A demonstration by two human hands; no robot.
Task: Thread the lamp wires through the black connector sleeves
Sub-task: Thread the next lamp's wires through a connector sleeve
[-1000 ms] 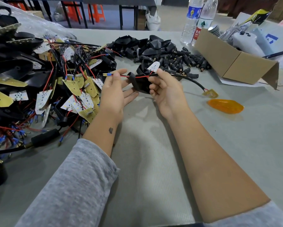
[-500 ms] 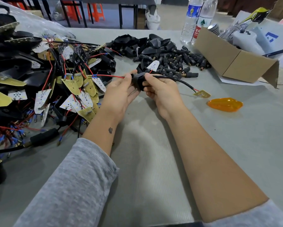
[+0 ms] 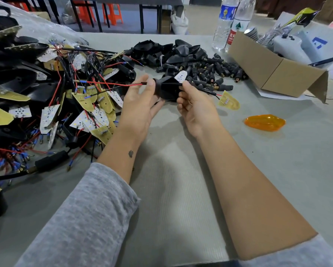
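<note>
From my remote seat on the head camera, I see a worker at a grey table (image 3: 181,189), both hands raised over its middle. The right hand (image 3: 195,108) grips a black lamp housing (image 3: 166,89), thumb and forefinger pinching its right end, the other fingers curled beneath. The left hand (image 3: 140,105) pinches the lamp wires (image 3: 121,84) (a red and a black lead, side by side) between thumb and forefinger just left of the housing's narrow neck; its remaining fingers lie loosely extended under the housing. The wires run left from that pinch into the heap beyond. From the housing's right end a short black-sleeved lead (image 3: 208,90) emerges and ends at a yellow LED board (image 3: 229,102), which lies on the table just right of the right hand.

Left of the hands sprawls a tangle of wired LED boards (image 3: 69,97), yellow and white, with blue-tipped terminals. Far of the hands sits a pile of black connector sleeves (image 3: 210,70) and larger black housings. An orange lens (image 3: 264,123) lies alone on the table to the right. Farther right stands an open cardboard box (image 3: 273,74), with two clear plastic bottles (image 3: 233,22) at its far-left corner. Grey sleeves (image 3: 81,218) cover both forearms near the camera.
</note>
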